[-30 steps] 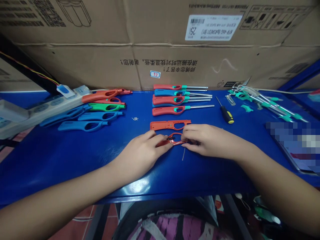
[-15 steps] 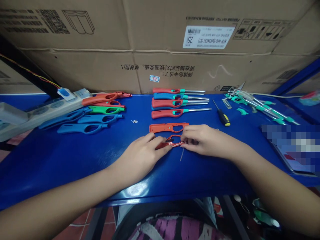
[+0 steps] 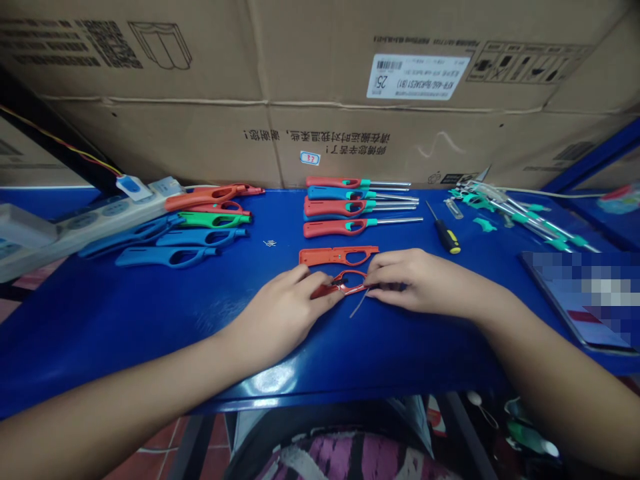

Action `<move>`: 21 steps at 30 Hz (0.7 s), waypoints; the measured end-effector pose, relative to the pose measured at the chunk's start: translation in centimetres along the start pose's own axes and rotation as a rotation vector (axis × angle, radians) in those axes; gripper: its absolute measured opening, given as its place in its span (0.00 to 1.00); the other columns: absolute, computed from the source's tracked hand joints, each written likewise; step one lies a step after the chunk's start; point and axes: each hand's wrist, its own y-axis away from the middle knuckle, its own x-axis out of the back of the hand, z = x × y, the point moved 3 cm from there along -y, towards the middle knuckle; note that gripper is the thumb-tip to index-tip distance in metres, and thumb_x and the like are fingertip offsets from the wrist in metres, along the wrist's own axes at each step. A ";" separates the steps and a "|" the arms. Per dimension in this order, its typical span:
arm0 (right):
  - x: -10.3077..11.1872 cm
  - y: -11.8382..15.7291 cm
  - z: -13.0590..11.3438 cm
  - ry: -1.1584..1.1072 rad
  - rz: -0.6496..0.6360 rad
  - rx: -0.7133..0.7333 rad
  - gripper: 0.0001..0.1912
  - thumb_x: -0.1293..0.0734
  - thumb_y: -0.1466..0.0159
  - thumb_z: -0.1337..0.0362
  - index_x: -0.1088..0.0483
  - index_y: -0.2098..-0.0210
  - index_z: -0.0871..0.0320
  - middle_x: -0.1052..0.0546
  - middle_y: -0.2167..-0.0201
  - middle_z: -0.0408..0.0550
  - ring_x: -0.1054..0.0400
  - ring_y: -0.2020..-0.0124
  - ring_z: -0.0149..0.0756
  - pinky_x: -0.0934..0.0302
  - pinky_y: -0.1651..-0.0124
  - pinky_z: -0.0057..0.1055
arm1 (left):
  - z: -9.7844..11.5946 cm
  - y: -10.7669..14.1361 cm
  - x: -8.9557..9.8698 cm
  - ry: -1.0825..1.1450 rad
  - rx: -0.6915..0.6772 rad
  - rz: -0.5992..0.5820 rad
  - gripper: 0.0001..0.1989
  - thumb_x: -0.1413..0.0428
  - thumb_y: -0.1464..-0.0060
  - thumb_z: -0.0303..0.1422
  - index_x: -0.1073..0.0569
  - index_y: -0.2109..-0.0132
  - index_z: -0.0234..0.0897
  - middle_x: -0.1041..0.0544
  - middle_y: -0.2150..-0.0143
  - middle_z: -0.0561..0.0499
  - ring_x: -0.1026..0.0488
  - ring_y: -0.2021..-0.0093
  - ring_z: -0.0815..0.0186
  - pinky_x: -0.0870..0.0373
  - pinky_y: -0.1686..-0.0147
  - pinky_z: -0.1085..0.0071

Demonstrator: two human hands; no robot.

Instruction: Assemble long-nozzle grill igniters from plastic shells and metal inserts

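My left hand (image 3: 287,307) is closed on the handle end of an orange-red lighter casing half (image 3: 354,291), which lies low over the blue table and has a trigger loop. Small dark and shiny parts sit inside it by my left fingertips. At its front end my right hand (image 3: 413,277) is pinched, with a thin grey wire (image 3: 358,305) running out from the fingertips toward the lower left. My right fingers hide the casing's tip. Just beyond both hands lies the other orange casing half (image 3: 320,256), its inner side facing up.
Behind are stacked lighters (image 3: 333,228) with metal tubes, and a screwdriver (image 3: 447,238). Loose casings (image 3: 193,257) lie left, beside a power strip (image 3: 107,213). Tiny metal pieces (image 3: 269,243) sit mid-table. Tubes with green parts (image 3: 545,227) and a phone-like device (image 3: 575,317) are at right.
The thin wire's free end has swung left and slightly up, so it slants more. My right fingers have shifted slightly at the casing's front end; my left hand keeps its place.
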 end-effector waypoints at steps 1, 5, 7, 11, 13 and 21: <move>0.1 0.0 0.0 -0.010 0.002 -0.001 0.08 0.33 0.33 0.68 0.21 0.56 0.58 0.21 0.60 0.50 0.26 0.61 0.36 0.34 0.57 0.30 | 0.0 0.0 0.0 0.000 0.001 -0.002 0.21 0.49 0.34 0.26 0.28 0.36 0.41 0.24 0.46 0.43 0.29 0.52 0.55 0.22 0.55 0.57; 0.1 0.0 0.2 -0.012 0.004 -0.002 0.09 0.32 0.33 0.68 0.20 0.56 0.59 0.21 0.61 0.49 0.26 0.61 0.36 0.34 0.57 0.30 | 0.1 0.1 0.1 0.007 -0.002 -0.015 0.21 0.49 0.34 0.26 0.29 0.36 0.41 0.24 0.46 0.43 0.29 0.53 0.55 0.23 0.54 0.58; 0.1 0.1 0.2 0.000 -0.003 -0.003 0.09 0.32 0.33 0.67 0.20 0.55 0.58 0.21 0.60 0.48 0.26 0.61 0.36 0.34 0.57 0.31 | 0.1 0.0 0.1 0.014 -0.003 -0.014 0.21 0.49 0.34 0.26 0.29 0.36 0.41 0.24 0.46 0.43 0.29 0.52 0.55 0.23 0.54 0.58; 0.2 0.2 -0.1 0.063 -0.019 -0.004 0.11 0.32 0.32 0.66 0.20 0.53 0.57 0.21 0.58 0.48 0.25 0.60 0.37 0.33 0.56 0.32 | 0.1 0.0 0.0 0.026 -0.001 0.005 0.20 0.49 0.33 0.26 0.28 0.37 0.41 0.24 0.47 0.43 0.28 0.52 0.55 0.23 0.55 0.57; 0.2 0.3 -0.3 0.104 -0.025 -0.002 0.11 0.33 0.32 0.66 0.20 0.54 0.57 0.21 0.58 0.48 0.25 0.60 0.37 0.33 0.58 0.33 | 0.1 0.0 0.1 0.032 -0.002 0.016 0.20 0.49 0.33 0.26 0.27 0.38 0.41 0.23 0.47 0.43 0.28 0.53 0.55 0.23 0.55 0.57; 0.8 0.0 -0.2 0.057 0.092 0.029 0.11 0.35 0.30 0.61 0.21 0.58 0.58 0.21 0.61 0.49 0.26 0.62 0.35 0.34 0.58 0.30 | -0.2 0.0 0.1 0.057 -0.013 0.035 0.20 0.48 0.34 0.26 0.27 0.38 0.40 0.23 0.47 0.43 0.27 0.50 0.54 0.22 0.52 0.55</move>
